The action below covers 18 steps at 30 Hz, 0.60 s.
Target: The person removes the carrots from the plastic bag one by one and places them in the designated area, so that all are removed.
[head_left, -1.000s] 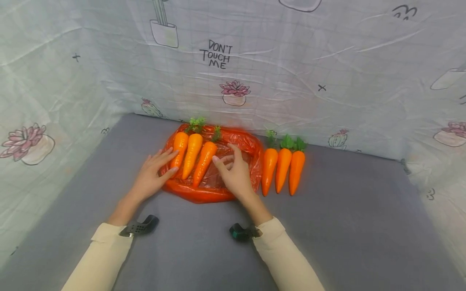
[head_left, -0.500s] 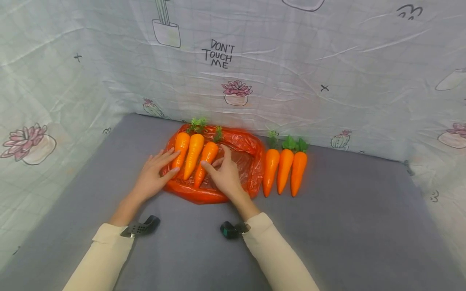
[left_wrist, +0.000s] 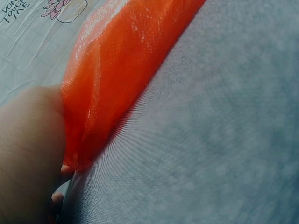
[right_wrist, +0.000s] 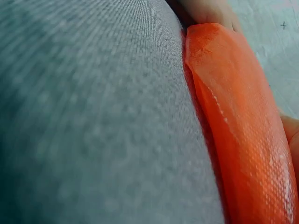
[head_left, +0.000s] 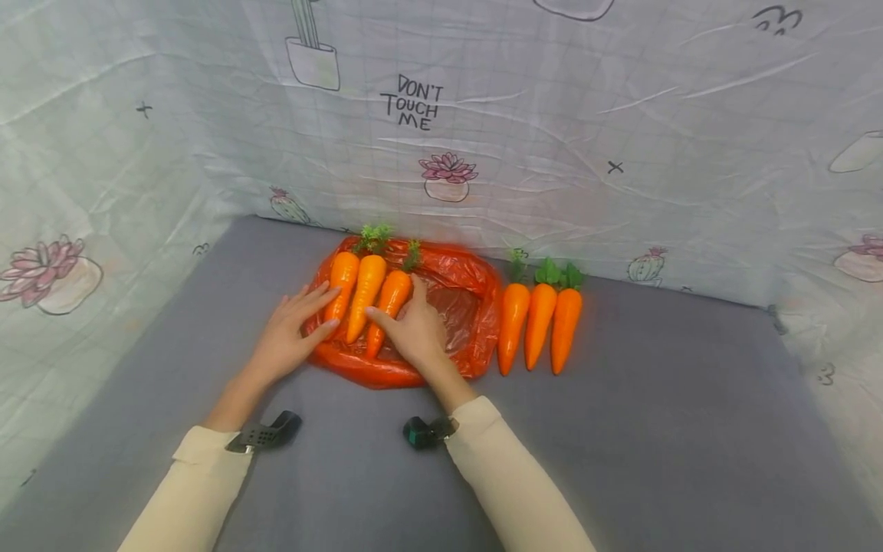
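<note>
Three glossy orange carrots with green tops lie side by side in an orange-red plastic bag (head_left: 469, 268) with its rim rolled down. My left hand (head_left: 286, 330) lies at the bag's left side, its fairly straight fingers and thumb touching the leftmost carrot (head_left: 343, 276). Beside that is the middle carrot (head_left: 367, 287). My right hand (head_left: 417, 330) holds the rightmost carrot in the bag (head_left: 395, 290), thumb across it and index finger along its right side. The other right fingers are hidden. Both wrist views show mostly the bag's outer wall (left_wrist: 107, 84).
Three more carrots (head_left: 541, 322) lie in a row on the grey tabletop (head_left: 655, 429), just right of the bag. Behind and at the sides hangs a pale printed cloth (head_left: 552, 115).
My right hand has moved left across the inside of the bag onto the rightmost carrot there. My left hand and the carrots have stayed in place.
</note>
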{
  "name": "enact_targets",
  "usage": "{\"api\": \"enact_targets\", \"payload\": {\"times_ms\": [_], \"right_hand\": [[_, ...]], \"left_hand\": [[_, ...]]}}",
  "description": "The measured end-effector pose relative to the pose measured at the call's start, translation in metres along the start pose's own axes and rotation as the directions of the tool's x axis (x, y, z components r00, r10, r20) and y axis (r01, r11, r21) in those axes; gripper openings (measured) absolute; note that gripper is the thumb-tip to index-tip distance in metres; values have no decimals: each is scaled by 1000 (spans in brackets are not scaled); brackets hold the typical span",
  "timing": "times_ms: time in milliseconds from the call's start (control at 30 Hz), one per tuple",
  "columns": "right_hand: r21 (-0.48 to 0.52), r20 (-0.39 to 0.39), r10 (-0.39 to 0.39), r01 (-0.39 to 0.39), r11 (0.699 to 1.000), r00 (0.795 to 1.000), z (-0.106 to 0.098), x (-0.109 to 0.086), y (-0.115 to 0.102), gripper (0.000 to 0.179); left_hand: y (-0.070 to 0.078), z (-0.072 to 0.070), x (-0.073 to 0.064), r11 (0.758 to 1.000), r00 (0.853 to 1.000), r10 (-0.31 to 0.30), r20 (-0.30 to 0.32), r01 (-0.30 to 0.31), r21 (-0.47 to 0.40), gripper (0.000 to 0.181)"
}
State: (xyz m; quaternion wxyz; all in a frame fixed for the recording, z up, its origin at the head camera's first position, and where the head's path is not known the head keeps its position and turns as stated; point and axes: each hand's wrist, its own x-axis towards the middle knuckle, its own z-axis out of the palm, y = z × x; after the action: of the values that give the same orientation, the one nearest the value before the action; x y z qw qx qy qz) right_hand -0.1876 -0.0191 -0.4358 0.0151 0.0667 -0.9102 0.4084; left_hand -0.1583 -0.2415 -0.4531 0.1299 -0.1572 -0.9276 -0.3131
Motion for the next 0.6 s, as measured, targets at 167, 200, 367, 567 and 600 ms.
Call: {"api": "enact_targets", "payload": {"times_ms": [167,200,367,567,600], "right_hand": [[-37,-7,38,-38,999,999,3,2,-5,98],[-41,-8,42,-42,998,999,3,2,-6,98],[-22,-23,45,-45,999,999,3,4,-7,90],[56,-48,35,-32,998,998,3,4,-6,81],[71,-51,35,-31,997,998,3,4,-6,80]], "left_hand": [[1,-2,1,1000,1000,-7,8,7,5,54],[1,-2,1,1000,1000,-9,10,9,4,54],[2,-3,1,1000,1000,-21,17,21,-1,54],[1,-4,1,999,999,-33,24,33,1,54],[1,-4,0,999,999,-34,24,34,2,54]]}}
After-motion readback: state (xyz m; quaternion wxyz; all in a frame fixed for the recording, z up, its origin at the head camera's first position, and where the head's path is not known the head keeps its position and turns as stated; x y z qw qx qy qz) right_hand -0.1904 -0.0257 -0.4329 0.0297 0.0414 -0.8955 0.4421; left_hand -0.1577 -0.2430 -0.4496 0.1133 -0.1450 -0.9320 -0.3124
